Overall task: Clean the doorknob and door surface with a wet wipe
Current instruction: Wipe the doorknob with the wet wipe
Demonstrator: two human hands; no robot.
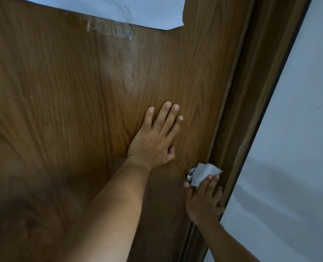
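Right hand [202, 199] pressing wet wipe [204, 173] on doorknob [191, 173], wooden door [71, 91], white wall [298, 129]

The door [66, 87] is brown with a darker wavy wood-grain pattern. The wipe [204, 173] is white, the knob [191, 173] silver, the wall [298, 129] pale bluish-grey, the paper [119, 8] light blue.

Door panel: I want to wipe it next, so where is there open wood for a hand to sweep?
The widest bare wood lies left of the flat left hand, below the taped paper sheet. A narrower strip runs between that hand and the door frame. It is crowded at the doorknob, where the right hand presses the wet wipe.
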